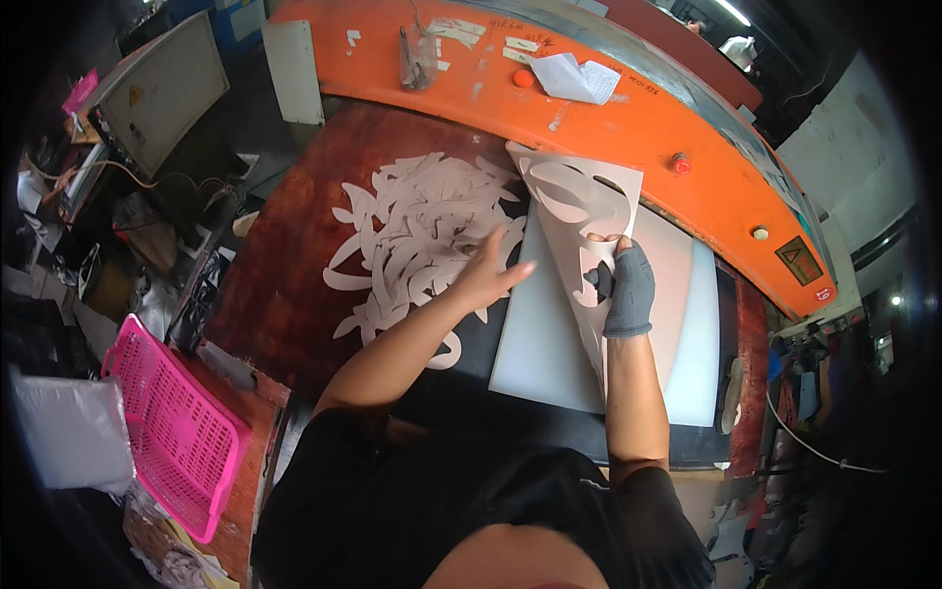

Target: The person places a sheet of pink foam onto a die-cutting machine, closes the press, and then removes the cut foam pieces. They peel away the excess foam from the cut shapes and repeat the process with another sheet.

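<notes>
My right hand point(628, 283), in a grey fingerless glove, grips a pale pink sheet point(574, 195) with curved openings cut through it. The sheet is lifted and folded over at its left side. Beneath it lie more pale pink sheet material point(666, 258) and a whitish board point(541, 353). My left hand point(486, 276), bare, has its fingers spread at the right side of a heap of curved cut pieces point(412, 221). Whether its fingertips touch the pieces, I cannot tell.
An orange press beam point(471, 66) with buttons and papers spans the far side of the dark red table point(257, 294). A pink plastic basket point(176, 434) stands at the lower left. At the far left, a person point(37, 199) is at another table.
</notes>
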{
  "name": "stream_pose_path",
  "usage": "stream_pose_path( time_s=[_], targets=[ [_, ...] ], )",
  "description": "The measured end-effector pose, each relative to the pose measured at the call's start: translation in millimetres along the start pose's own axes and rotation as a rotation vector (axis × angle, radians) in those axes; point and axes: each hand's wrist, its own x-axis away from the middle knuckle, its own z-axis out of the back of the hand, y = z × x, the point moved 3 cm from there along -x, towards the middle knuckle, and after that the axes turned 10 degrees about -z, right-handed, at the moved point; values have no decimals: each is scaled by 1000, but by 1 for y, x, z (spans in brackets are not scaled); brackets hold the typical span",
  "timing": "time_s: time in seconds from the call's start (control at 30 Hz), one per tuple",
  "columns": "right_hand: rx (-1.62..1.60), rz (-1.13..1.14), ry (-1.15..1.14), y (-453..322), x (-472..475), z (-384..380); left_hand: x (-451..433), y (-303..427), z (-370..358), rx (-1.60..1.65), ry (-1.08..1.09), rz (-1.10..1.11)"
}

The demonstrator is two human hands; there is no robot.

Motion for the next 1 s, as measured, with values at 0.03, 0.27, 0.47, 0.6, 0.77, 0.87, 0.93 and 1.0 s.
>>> stream_pose_path(
  time_s=[0.03, 0.27, 0.47, 0.6, 0.77, 0.87, 0.93, 1.0],
  targets=[
    [-19, 61, -60, 1, 1, -3, -10, -1, -17, 337, -86, 206],
    [972, 292, -47, 34, 24, 4, -31, 20, -77, 708, 66, 215],
    [546, -25, -73, 62, -7, 20, -19, 8, -77, 1124, 163, 366],
    [388, -5, -75, 85, -13, 10, -10, -3, -68, 1310, 161, 413],
    [259, -51, -153, 89, -17, 5, -8, -13, -56, 1229, 24, 395],
    [448, 70, -148, 82, -16, 4, -12, -21, -41, 917, -104, 410],
    [505, 108, -174, 79, -13, 0, -17, -23, -32, 661, -214, 381],
    [497, 118, -240, 77, -9, -4, -21, -23, -25, 473, -283, 367]
  ],
)
